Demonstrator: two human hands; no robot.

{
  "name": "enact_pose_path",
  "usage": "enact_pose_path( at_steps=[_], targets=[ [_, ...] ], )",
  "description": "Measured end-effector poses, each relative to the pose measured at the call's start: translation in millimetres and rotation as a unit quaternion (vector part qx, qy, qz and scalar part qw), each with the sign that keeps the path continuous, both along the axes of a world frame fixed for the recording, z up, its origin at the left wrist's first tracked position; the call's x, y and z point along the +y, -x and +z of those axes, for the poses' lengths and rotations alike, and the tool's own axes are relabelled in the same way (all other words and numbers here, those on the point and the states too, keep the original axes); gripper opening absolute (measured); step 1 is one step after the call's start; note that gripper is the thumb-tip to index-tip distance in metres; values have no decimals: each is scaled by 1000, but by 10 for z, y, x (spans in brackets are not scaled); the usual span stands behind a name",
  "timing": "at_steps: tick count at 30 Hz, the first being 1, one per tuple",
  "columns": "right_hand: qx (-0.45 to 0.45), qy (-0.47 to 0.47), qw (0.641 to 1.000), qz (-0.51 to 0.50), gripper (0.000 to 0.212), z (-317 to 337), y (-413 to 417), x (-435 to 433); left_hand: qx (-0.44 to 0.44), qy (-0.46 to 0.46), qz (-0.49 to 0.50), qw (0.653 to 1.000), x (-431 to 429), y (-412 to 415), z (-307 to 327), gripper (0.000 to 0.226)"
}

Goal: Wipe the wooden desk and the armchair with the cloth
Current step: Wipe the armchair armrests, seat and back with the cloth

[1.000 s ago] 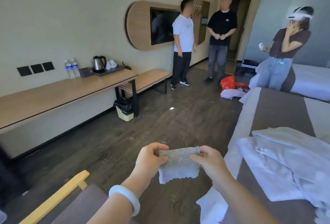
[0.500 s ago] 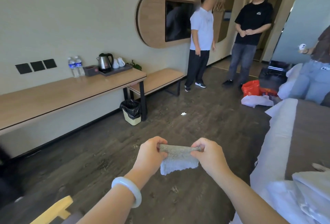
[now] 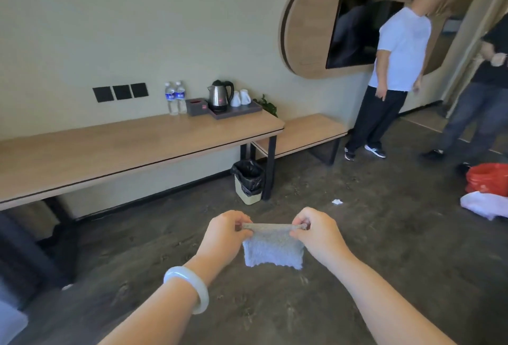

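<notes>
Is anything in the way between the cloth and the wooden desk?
Nothing visible. The left hand and right hand pinch the small grey cloth above dark floor before the long wooden desk. Only its right end holds two water bottles, a dark box and a steel kettle.

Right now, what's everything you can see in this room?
wooden desk: one, light brown, along left wall
water bottles: two, clear, on desk
tissue box: one, dark, beside bottles
kettle: one, steel, on dark tray
cups: two, white, beside kettle
bin: one, cream, black-lined, under desk end
bench: one, light wood, right of desk
television: one, black, wall-mounted
people: two, standing right
cloth: one, grey, held up in front
bracelet: one, white, left wrist
left-hand grip: one, pinches cloth's left corner
right-hand grip: one, pinches cloth's right corner
</notes>
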State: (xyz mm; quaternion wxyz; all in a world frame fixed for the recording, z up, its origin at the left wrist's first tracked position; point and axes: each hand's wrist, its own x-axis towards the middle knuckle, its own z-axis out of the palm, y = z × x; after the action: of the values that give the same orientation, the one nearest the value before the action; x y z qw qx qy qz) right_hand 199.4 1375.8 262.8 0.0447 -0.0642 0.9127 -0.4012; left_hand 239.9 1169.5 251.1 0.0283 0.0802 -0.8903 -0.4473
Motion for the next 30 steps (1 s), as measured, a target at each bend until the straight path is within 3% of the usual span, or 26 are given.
enact_pose_path(
  at_steps=[4,6,9,11,14,19,26,30],
  targets=[
    [-83,82,991,67,3,1,924,-917,-3,-128,91,988,-864,651,-17,12],
    [-165,150,970,93,16,-29,1304,-1458,1,-191,127,973,-1325,911,-23,10],
    [-283,300,900,142,31,-121,1749,-2239,15,-261,181,948,-2014,1247,-31,11],
    [-331,338,860,191,33,-211,1965,-2739,20,-298,227,927,-2437,1407,-66,15],
    [-377,322,841,216,38,-347,2282,-3486,30,-367,286,885,-3021,1612,-193,18],
    [-343,281,866,231,26,-511,2926,-4794,24,-460,366,809,-4005,2044,-422,27],
    [-254,196,893,315,20,-534,3828,-6311,49,-463,405,787,-5161,2571,-452,25],
    [-251,152,873,389,22,-530,4089,-7071,85,-425,485,760,-5722,2760,-392,21]
  ],
)
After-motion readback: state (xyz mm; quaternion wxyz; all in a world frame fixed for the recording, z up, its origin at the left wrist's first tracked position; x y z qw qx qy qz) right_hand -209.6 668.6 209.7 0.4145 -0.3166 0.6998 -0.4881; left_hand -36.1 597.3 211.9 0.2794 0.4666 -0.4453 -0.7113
